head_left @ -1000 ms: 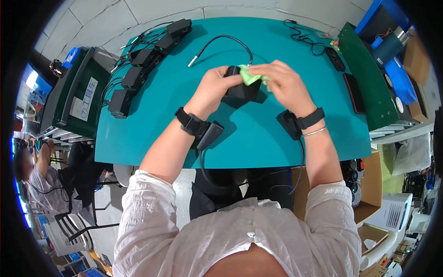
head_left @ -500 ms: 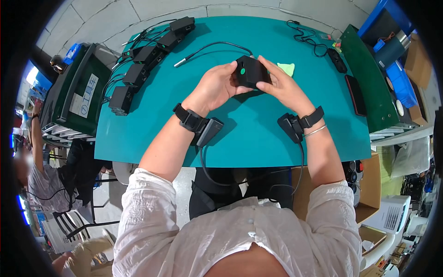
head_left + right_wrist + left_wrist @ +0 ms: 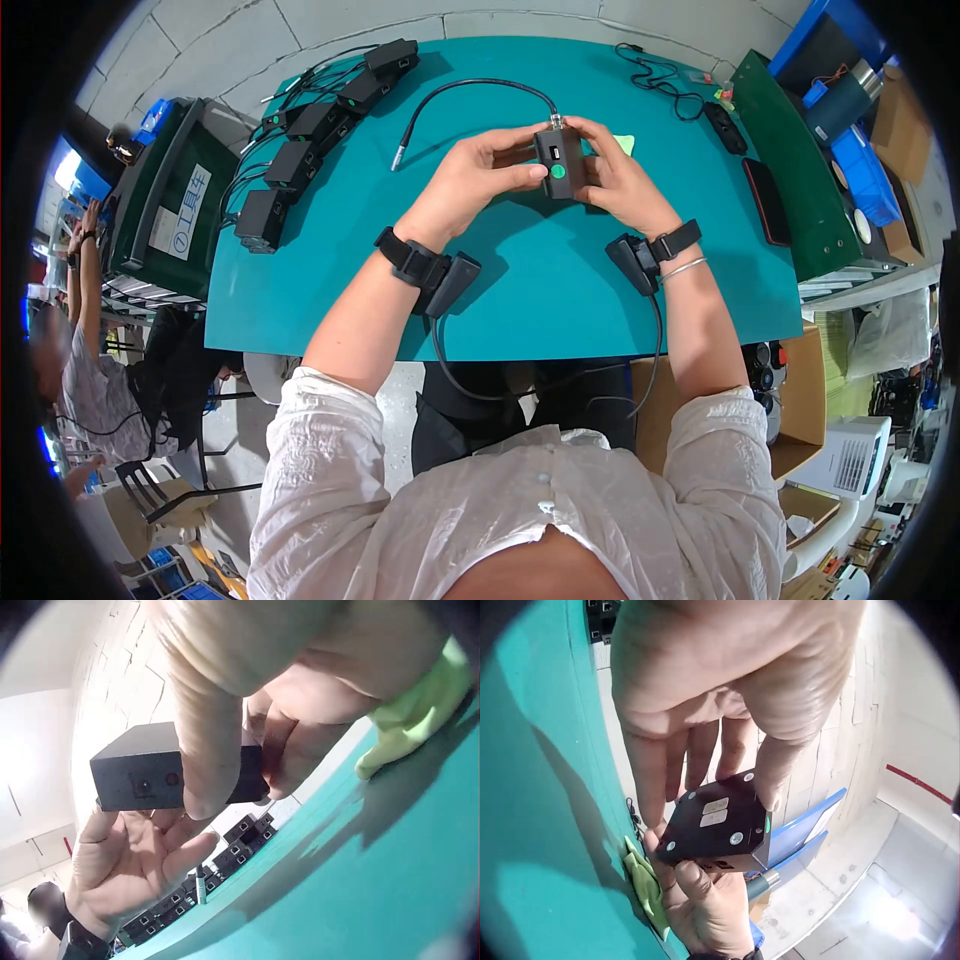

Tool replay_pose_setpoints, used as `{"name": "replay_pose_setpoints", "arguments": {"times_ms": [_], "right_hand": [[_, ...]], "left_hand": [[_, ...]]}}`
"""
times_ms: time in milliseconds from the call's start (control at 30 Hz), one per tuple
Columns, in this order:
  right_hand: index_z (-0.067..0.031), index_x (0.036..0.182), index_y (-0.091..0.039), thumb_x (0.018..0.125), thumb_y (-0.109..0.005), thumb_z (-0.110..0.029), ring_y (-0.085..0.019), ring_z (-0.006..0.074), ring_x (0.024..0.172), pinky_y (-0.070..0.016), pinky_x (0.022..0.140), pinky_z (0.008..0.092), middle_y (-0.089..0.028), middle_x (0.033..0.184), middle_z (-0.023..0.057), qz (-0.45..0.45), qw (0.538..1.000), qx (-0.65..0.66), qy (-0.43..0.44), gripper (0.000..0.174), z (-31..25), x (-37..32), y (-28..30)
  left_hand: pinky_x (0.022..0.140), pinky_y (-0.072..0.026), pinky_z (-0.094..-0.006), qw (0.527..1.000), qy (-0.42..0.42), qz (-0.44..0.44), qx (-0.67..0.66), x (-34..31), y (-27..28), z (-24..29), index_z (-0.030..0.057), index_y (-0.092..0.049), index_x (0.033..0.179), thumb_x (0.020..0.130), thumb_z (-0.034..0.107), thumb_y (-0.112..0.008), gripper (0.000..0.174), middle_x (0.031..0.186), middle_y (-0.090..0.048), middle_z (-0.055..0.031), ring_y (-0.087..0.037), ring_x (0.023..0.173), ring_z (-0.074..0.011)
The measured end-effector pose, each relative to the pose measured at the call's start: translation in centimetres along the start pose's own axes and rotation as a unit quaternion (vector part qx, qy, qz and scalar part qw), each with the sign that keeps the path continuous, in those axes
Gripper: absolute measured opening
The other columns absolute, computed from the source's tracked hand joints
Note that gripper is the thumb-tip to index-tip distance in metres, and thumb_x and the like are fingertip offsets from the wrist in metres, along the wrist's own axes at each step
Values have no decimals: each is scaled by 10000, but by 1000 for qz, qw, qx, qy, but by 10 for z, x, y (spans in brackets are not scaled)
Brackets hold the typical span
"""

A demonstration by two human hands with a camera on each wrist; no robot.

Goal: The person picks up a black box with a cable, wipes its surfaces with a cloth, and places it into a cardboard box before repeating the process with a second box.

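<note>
Above the table, my left hand [image 3: 470,183] and right hand [image 3: 628,188] hold a small black box [image 3: 560,180] between them. A green round dot and a small port show on the side facing me. From its far end a black cable [image 3: 480,83] arcs left to a metal plug [image 3: 399,157]. The left wrist view shows a box face [image 3: 716,817] with corner screws and two pale labels, thumbs and fingers at its edges. A round socket [image 3: 142,786] shows in the right wrist view, the right thumb pressed beside it. A light green cloth [image 3: 405,720] lies beyond the right hand.
Several similar black boxes [image 3: 292,165] with cables stand in a row at the left of the green table [image 3: 530,300]. On the right are a coiled black cable [image 3: 655,80], a black power strip [image 3: 725,128] and a dark phone-like slab [image 3: 767,203]. Another person sits at far left.
The right hand wiped the box with the green cloth, then let it go on the table. Both hands now hold the box, turned so its port and green dot face me.
</note>
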State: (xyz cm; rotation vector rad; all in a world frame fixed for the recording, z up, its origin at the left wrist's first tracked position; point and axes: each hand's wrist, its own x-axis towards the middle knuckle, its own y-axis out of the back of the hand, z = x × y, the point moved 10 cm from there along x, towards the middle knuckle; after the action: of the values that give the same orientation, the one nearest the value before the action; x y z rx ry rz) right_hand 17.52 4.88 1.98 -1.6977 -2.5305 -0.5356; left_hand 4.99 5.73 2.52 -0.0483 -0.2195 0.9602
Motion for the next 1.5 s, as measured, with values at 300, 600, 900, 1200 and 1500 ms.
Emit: {"name": "replay_pose_setpoints", "arguments": {"times_ms": [300,600,900,1200,1500], "right_hand": [[-48,1364,-347,744,-771,-107,-612,213,1009,-510,828,320,-452,1321,121,23,999,18,-15,754,12,1,-3],[57,1201,-477,804,-736,-330,-642,177,864,-530,725,271,-602,1062,140,10,994,72,-87,612,26,0,-11],[51,1198,-477,933,-549,-371,-641,178,802,-529,699,272,-602,990,140,1,988,129,-87,503,22,-3,-16],[-20,1300,-433,929,-562,-325,-647,171,812,-520,713,284,-587,1056,129,24,998,62,-24,497,10,0,-12],[-24,1311,-440,914,-598,-267,-653,174,819,-521,701,281,-591,1051,117,45,997,43,-39,492,11,0,-9]], "left_hand": [[920,-487,-348,999,15,15,-26,-1,-2,1,-50,-438,1293,848,229,-682,579,1180,-545,-135,-554,1076,-204],[926,-499,-382,997,64,37,-3,0,8,-19,1,-401,1297,867,307,-658,587,1136,-533,-136,-574,1046,-221],[823,-528,-373,985,111,74,-109,2,24,-35,58,-501,1166,895,421,-593,463,976,-621,-124,-624,949,-253],[845,-489,-393,970,129,79,-191,1,28,-42,73,-585,1060,911,513,-518,469,969,-629,-149,-617,961,-281],[894,-475,-434,944,116,85,-298,5,31,-45,17,-604,1051,890,598,-471,617,1068,-617,-218,-592,1027,-343]]}}
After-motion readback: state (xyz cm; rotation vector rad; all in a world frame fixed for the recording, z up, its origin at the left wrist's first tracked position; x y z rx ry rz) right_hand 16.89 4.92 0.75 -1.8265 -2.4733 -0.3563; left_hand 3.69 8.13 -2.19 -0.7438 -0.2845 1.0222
